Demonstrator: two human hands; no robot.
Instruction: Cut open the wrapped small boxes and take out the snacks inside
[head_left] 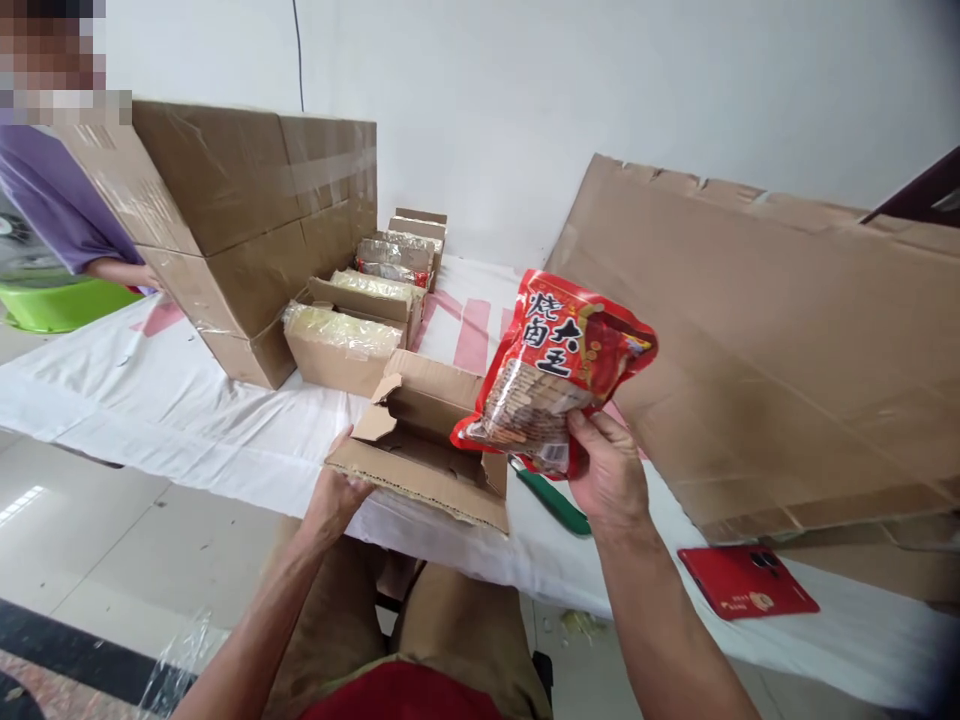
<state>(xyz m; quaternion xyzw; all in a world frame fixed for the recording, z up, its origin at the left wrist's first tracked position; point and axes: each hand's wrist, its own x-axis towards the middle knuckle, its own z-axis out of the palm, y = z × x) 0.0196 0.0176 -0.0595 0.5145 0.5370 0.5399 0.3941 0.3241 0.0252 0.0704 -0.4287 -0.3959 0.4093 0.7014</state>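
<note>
My right hand (pixel 609 468) grips the lower edge of a red snack packet (pixel 555 370) with black characters, held up over the right side of a small open cardboard box (pixel 420 440). My left hand (pixel 335 495) holds the near left flap of that box at the table's front edge. The box looks empty inside.
A row of small boxes filled with packets (pixel 352 335) runs back along the white-covered table (pixel 187 410). Two big taped cartons (pixel 240 210) stand at left, with a person in a purple sleeve (pixel 52 210) behind. Flattened cardboard (pixel 780 340) leans at right. A green-handled tool (pixel 559 503) and red phone (pixel 746 580) lie nearby.
</note>
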